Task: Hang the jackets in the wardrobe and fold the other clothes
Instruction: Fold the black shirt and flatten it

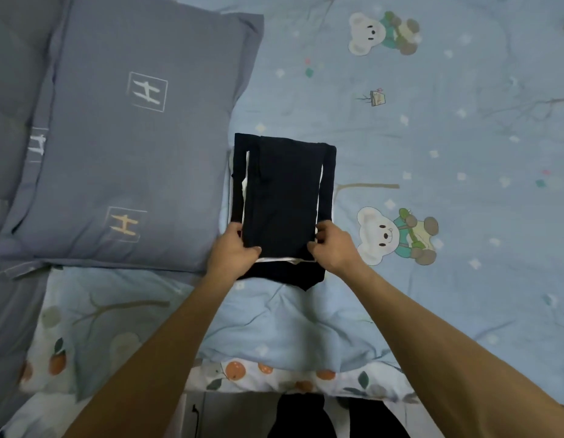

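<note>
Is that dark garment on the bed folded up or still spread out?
Folded. The dark garment lies as a narrow layered rectangle, white trim showing between layers, while the left hand and right hand grip its near edge.

A dark navy garment point(283, 197) lies folded into a tall, narrow rectangle at the centre of the frame, on the bed. Thin white edges show along its left and right sides and across its lower end. A narrower folded layer sits on top. Below the white strip, a dark flap ends in a point at lower right.
</note>
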The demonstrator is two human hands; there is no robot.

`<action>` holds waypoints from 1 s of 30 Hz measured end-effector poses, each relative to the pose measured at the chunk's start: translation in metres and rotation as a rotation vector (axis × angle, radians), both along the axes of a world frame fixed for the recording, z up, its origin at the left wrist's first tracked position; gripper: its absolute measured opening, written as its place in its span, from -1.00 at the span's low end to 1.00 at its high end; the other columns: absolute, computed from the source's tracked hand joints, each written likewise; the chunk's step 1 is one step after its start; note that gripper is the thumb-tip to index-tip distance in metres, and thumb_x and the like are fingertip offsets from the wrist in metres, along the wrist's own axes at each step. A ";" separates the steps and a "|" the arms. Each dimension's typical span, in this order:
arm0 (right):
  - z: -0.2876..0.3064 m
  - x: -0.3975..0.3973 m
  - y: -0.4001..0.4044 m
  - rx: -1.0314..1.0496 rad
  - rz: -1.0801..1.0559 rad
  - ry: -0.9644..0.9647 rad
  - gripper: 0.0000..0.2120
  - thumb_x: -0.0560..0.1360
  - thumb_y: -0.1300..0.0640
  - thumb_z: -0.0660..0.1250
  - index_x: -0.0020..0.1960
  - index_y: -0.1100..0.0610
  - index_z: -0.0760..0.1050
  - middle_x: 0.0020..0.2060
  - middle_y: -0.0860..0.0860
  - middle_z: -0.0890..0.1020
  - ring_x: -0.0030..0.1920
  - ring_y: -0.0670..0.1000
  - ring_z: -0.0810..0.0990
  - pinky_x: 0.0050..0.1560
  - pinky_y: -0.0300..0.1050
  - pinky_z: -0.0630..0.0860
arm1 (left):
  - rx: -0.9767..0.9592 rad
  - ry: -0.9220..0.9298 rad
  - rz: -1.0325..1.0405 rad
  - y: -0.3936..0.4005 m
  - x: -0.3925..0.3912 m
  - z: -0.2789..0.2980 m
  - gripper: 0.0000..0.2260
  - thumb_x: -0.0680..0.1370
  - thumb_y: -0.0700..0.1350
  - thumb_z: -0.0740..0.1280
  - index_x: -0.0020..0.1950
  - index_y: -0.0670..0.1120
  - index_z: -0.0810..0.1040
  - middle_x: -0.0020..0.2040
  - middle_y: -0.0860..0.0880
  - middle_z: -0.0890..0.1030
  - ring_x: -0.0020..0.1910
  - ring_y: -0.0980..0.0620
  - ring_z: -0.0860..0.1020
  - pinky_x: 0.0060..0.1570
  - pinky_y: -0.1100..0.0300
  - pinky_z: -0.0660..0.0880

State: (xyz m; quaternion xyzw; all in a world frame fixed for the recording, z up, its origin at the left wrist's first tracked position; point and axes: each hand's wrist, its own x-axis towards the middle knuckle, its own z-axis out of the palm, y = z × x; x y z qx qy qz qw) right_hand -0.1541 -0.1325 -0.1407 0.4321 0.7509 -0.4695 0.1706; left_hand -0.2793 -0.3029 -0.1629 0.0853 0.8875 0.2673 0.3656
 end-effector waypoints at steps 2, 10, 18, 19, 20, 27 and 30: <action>0.003 -0.011 0.010 0.244 0.251 0.014 -0.49 0.49 0.20 0.31 0.41 0.18 0.30 0.24 0.13 0.47 0.20 0.16 0.50 0.02 -0.03 0.51 | -0.086 0.261 -0.288 0.011 -0.014 0.002 -0.17 0.36 0.02 0.54 0.51 0.02 0.17 0.44 -0.16 0.33 0.40 -0.18 0.34 0.37 -0.08 0.38; -0.024 -0.038 0.014 0.487 0.848 -0.304 0.01 0.53 -0.18 0.34 0.58 0.10 -0.35 0.56 0.01 -0.34 0.58 0.14 -0.25 0.54 0.12 0.00 | -0.552 0.477 -1.051 0.056 -0.057 -0.026 0.34 0.22 0.38 0.51 0.49 0.04 -0.52 0.49 -0.12 -0.53 0.53 -0.29 -0.32 0.45 -0.27 -0.24; 0.018 -0.007 0.019 0.300 0.537 -0.140 -0.45 0.56 0.15 0.29 0.50 0.15 0.21 0.44 0.12 0.34 0.41 0.19 0.36 0.29 0.07 0.44 | -0.527 0.439 -0.722 0.041 -0.029 0.017 0.02 0.41 0.22 0.48 0.61 0.01 -0.13 0.58 -0.24 -0.23 0.55 -0.28 -0.03 0.47 -0.20 0.07; 0.032 0.003 0.022 0.263 0.462 -0.076 -0.58 0.54 0.17 0.29 0.38 0.14 0.35 0.30 0.11 0.48 0.28 0.19 0.49 0.15 0.04 0.50 | -0.442 0.490 -0.713 0.040 -0.017 0.030 -0.15 0.47 0.14 0.45 0.60 -0.01 0.05 0.60 -0.23 -0.07 0.54 -0.24 0.06 0.46 -0.14 0.12; 0.041 0.011 0.025 0.234 0.404 -0.018 -0.67 0.54 0.18 0.30 0.29 0.14 0.42 0.19 0.10 0.54 0.18 0.17 0.54 0.06 0.00 0.52 | -0.324 0.500 -0.676 0.043 -0.008 0.039 -0.33 0.51 0.06 0.42 0.55 -0.01 0.23 0.57 -0.19 0.14 0.50 -0.18 0.18 0.44 -0.08 0.19; 0.130 0.129 0.046 0.102 -0.026 0.230 -0.76 0.53 0.17 0.37 0.20 0.10 0.55 -0.07 -0.05 0.64 -0.09 -0.06 0.60 -0.05 -0.24 0.46 | 0.341 -0.052 -0.320 0.104 0.109 0.140 -0.79 0.50 -0.22 0.40 0.01 0.07 0.66 -0.15 0.09 0.67 -0.23 0.17 0.60 -0.09 0.28 0.57; 0.161 0.206 0.072 0.147 -0.095 0.225 -0.79 0.51 0.18 0.39 0.15 0.11 0.58 -0.11 -0.04 0.67 -0.07 -0.05 0.63 -0.02 -0.25 0.49 | 0.400 -0.133 -0.371 0.144 0.176 0.176 -0.79 0.50 -0.25 0.37 -0.03 0.07 0.65 -0.14 0.06 0.67 -0.13 0.06 0.63 -0.02 0.18 0.56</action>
